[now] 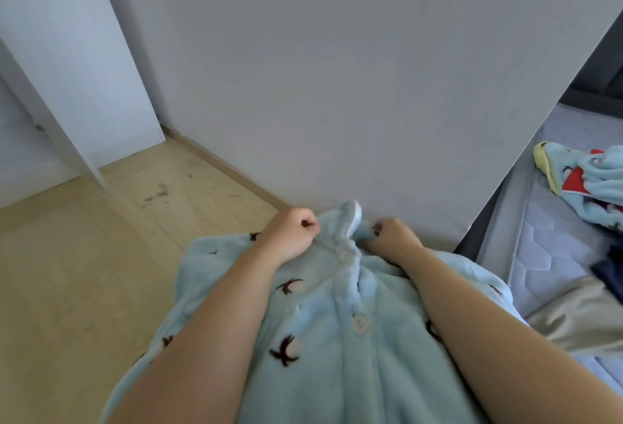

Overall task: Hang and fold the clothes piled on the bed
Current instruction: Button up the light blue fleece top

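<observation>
A fluffy light-blue pyjama top (337, 339) with dark brown motifs and white buttons hangs in front of me, its buttoned front facing the camera. My left hand (291, 233) grips the fabric just left of the collar. My right hand (392, 236) pinches the fabric just right of the collar. A white piece shows inside the collar (354, 221) between the two hands; I cannot tell what it is. On the bed (546, 255) at the right lie more clothes: a light-blue garment with red and yellow parts (593, 184), a dark blue piece (610, 272) and a beige one (580, 319).
A grey-white wall (337, 69) stands right behind the top. Light wooden floor (84, 272) spreads to the left, with a dark smudge (158, 192). A white door panel or cabinet side (74, 69) stands at the far left.
</observation>
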Tool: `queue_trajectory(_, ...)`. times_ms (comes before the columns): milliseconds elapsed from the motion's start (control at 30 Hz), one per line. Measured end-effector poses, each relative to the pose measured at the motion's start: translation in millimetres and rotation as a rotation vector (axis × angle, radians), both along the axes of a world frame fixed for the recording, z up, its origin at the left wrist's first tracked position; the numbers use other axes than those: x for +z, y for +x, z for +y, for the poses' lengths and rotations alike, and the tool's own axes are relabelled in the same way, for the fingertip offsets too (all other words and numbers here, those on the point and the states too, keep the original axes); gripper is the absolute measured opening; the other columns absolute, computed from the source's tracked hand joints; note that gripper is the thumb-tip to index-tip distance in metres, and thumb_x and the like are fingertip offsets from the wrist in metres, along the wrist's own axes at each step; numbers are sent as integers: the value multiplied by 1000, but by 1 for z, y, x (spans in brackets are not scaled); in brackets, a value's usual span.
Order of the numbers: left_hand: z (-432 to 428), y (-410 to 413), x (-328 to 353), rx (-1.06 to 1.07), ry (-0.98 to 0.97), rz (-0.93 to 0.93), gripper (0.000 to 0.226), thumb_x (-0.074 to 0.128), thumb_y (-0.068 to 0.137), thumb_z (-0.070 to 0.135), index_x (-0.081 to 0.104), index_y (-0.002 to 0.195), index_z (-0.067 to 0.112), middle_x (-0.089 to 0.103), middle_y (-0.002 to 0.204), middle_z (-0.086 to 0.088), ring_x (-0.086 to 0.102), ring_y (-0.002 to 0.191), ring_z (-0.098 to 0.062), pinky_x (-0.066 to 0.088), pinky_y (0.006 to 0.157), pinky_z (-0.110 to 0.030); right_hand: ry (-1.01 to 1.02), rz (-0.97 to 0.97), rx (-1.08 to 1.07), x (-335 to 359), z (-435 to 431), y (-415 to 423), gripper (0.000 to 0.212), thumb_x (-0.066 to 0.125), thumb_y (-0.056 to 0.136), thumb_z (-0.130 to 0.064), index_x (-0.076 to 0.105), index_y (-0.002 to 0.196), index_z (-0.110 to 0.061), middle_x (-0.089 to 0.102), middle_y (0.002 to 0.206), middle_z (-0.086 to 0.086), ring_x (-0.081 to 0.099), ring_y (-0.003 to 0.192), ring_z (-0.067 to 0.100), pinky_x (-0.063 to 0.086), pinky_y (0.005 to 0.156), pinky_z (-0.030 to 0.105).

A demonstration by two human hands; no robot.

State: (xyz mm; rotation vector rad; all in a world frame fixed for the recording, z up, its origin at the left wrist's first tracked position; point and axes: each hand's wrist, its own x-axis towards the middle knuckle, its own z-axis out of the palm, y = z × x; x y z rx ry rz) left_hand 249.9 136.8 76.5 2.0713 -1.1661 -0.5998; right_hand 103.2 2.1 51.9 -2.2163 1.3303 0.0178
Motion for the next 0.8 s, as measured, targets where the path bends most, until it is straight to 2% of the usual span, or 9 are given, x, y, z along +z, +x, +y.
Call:
queue_trajectory(33, -4, 1, 0, 76, -29, -83, 10, 56, 91, 17, 66, 94, 16, 65, 97, -1, 58, 96, -20, 41, 79, -26, -141, -96, -74, 3, 0, 3, 23, 63, 79, -31, 45, 69, -19, 49, 65, -6, 51, 69, 23, 35, 64, 28)
queue_trajectory(133, -17, -1, 5, 180, -74, -403, 41, 59, 88, 25, 52, 126, 12, 52, 125, -10, 43, 120, -28, 32, 97, -32, -435, -266, -159, 17, 3, 14, 19, 61, 80, -30, 45, 74, -20, 42, 59, -10, 44, 65, 26, 26, 69, 30)
queue_trajectory(200, -24, -4, 13, 180, 4, -686, 40, 54, 89, 35, 47, 125, 19, 54, 123, -6, 43, 121, -27, 32, 99, -41, -514, -351, -197, 28, 4, 19, 15, 59, 80, -27, 46, 75, -21, 43, 57, -10, 44, 63, 27, 20, 68, 31)
queue_trajectory(233, -26, -2, 20, 170, 49, -734, 33, 51, 90, 38, 49, 117, 20, 58, 117, -5, 47, 116, -27, 34, 99, -44, -544, -393, -212, 34, 5, 19, 11, 57, 80, -24, 47, 76, -21, 44, 55, -10, 46, 63, 28, 17, 67, 31)
queue_trajectory(300, -32, 5, 39, 160, 89, -655, 25, 50, 90, 42, 52, 104, 20, 63, 108, -6, 56, 105, -30, 39, 91, -40, -622, -469, -234, 50, 5, 18, 5, 54, 78, -18, 50, 78, -21, 51, 57, -7, 47, 62, 28, 14, 66, 31)
queue_trajectory(400, -40, 10, 73, 192, 76, -528, 26, 54, 87, 38, 59, 103, 19, 65, 107, -7, 60, 98, -32, 39, 71, -31, -745, -564, -221, 82, 7, 13, 15, 58, 76, -14, 60, 90, -18, 65, 73, 4, 52, 70, 29, 16, 69, 29)
queue_trajectory(533, -39, 9, 118, 361, -70, -388, 25, 52, 86, 27, 65, 102, 14, 67, 106, -11, 62, 98, -35, 43, 71, -31, -748, -615, -140, 139, 6, 13, 29, 64, 83, -19, 58, 111, -13, 66, 97, 9, 53, 99, 31, 28, 82, 33)
queue_trajectory(700, -32, 12, 205, 439, -345, -347, 16, 54, 85, 25, 65, 84, 13, 68, 94, -13, 61, 88, -37, 37, 65, -30, -911, -638, -30, 231, 10, 17, 22, 57, 86, -15, 56, 108, -10, 63, 103, 9, 50, 100, 32, 30, 83, 35)
queue_trajectory(800, -26, 12, 277, 459, -555, -379, 16, 57, 84, 24, 65, 84, 10, 68, 95, -15, 61, 89, -37, 37, 65, -29, -1066, -668, -120, 296, 19, 20, 16, 52, 87, -13, 54, 103, -10, 60, 107, 9, 48, 104, 30, 27, 82, 35)
